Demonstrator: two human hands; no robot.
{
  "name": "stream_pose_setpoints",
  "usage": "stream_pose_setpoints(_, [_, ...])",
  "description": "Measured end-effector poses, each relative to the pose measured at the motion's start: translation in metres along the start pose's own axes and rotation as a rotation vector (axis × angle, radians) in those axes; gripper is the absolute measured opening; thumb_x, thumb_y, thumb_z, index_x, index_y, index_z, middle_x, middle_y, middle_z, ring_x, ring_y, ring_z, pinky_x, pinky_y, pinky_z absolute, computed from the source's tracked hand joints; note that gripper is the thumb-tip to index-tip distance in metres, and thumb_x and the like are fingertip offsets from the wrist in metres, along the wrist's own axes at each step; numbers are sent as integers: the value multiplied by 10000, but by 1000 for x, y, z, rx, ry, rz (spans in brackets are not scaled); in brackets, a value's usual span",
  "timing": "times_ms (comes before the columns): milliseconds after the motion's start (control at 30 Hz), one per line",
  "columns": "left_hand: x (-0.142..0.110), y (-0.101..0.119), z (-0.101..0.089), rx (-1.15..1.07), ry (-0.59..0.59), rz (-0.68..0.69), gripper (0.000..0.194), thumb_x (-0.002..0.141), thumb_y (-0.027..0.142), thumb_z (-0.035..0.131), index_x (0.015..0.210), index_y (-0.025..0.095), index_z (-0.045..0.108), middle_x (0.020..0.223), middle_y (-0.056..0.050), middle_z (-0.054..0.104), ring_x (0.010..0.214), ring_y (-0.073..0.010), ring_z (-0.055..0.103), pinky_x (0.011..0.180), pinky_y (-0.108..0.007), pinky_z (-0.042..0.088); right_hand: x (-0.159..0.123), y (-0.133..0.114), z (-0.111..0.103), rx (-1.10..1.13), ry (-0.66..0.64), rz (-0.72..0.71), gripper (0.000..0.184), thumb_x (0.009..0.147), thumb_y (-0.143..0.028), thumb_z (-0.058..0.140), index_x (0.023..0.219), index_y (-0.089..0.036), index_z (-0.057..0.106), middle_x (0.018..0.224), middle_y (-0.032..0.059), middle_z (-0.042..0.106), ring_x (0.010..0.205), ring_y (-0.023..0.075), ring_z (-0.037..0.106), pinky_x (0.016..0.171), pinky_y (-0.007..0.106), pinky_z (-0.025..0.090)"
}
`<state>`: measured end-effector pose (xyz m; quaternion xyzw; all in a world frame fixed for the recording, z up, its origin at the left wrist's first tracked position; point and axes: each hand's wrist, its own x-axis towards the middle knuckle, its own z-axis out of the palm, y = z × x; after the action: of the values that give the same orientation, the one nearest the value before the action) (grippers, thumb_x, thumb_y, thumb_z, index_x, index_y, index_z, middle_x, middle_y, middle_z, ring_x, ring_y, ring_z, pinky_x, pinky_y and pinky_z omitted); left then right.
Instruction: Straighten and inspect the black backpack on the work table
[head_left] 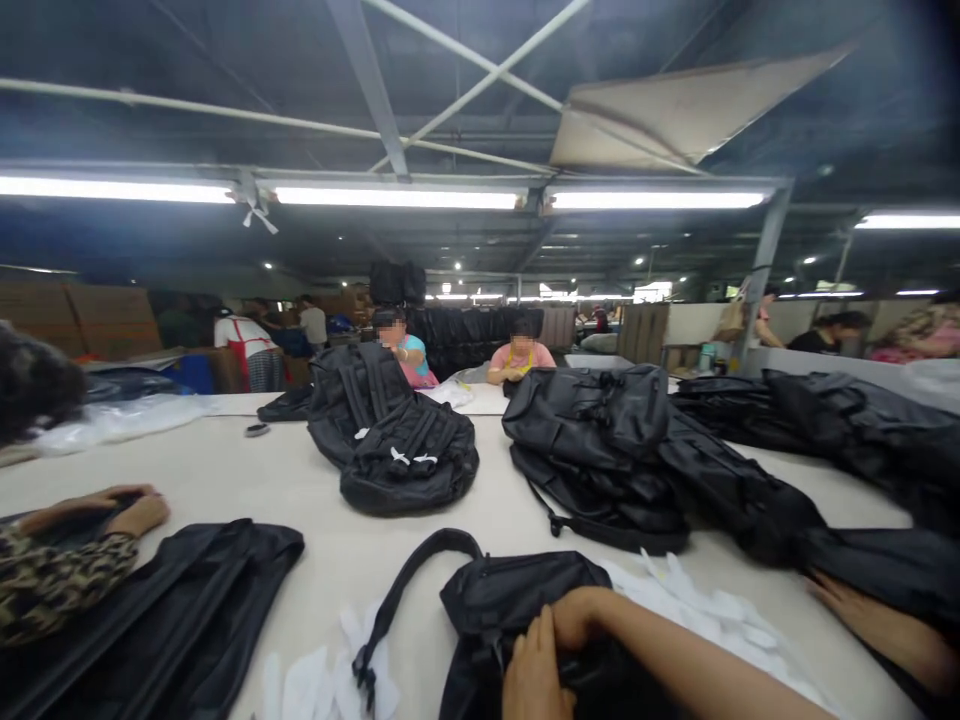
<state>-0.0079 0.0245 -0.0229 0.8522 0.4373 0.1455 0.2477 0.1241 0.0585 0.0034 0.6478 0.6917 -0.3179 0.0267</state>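
A black backpack [517,600] lies on the pale table [247,480] right in front of me, its strap [409,590] looping out to the left. My left hand [531,672] presses on the backpack's top with its fingers together, gripping the fabric. My right hand [581,612] reaches in from the lower right, and its fingers curl down into the same fabric. The fingertips of both hands are hidden in the folds. White paper pieces [697,605] lie under and beside the backpack.
More black backpacks lie in piles at the centre [405,450] and the right [600,440]. A co-worker's camouflage-sleeved arm [67,570] rests by a black bag [187,600] at left. Another person's hand [862,615] reaches in at right. Two seated people work across the table.
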Motion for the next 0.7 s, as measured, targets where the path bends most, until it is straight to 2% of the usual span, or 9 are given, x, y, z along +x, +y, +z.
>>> stream_pose_setpoints(67, [2,-1,4,22,22,33,839,568,55,545,1300,269,196,1277,18,401,1081,-212,427,922,-304,366,-10,2,-4,-14,-91,11,112,697,-108,529,737,-119,633,559,-37,571,487,91,501,499,209,431])
stream_pose_setpoints(133, [3,-1,8,38,62,48,837,581,34,521,1298,302,182,1288,38,385,1048,-203,452,894,-309,391,-20,2,-9,-27,-96,10,199,744,-179,473,854,-132,632,666,-11,608,568,111,535,546,219,437])
stream_pose_setpoints(267, [4,-6,18,34,183,76,637,670,40,444,1242,301,343,1298,51,370,1045,-162,463,883,-254,401,-44,-8,-23,-93,-20,2,322,744,-349,463,931,-140,620,859,73,618,769,216,560,678,313,438])
stream_pose_setpoints(367, [4,-10,22,28,291,69,459,743,71,375,1150,260,475,1306,9,362,1084,-142,447,887,-216,390,-69,-24,-21,-109,132,-1,371,702,-328,510,1012,-137,580,969,115,588,872,262,540,757,358,426])
stream_pose_setpoints(433, [4,-10,22,21,295,30,421,740,69,386,1112,226,506,1330,-33,321,1076,-142,460,867,-202,400,-84,-32,-7,-135,304,5,460,665,-251,554,1111,-147,516,1090,129,531,990,272,485,850,367,387])
stream_pose_setpoints(500, [4,-9,20,23,242,-19,386,719,45,401,1044,196,545,1350,-65,277,1038,-143,494,843,-200,411,-92,-31,18,-221,420,50,495,651,-166,556,1143,-170,497,1191,133,459,1097,304,391,910,418,337])
stream_pose_setpoints(600, [6,-6,17,54,155,-73,325,709,3,372,896,152,592,1367,-94,225,987,-142,529,820,-216,421,-86,-10,63,-331,471,161,420,725,-109,439,1120,-220,528,1253,115,397,1113,357,360,835,499,389])
stream_pose_setpoints(700, [7,-3,15,93,123,-118,348,681,-45,344,837,137,597,1379,-94,182,956,-137,544,787,-217,434,-69,20,94,-299,539,215,506,715,-37,368,1178,-203,485,1273,107,356,1093,342,394,826,446,430])
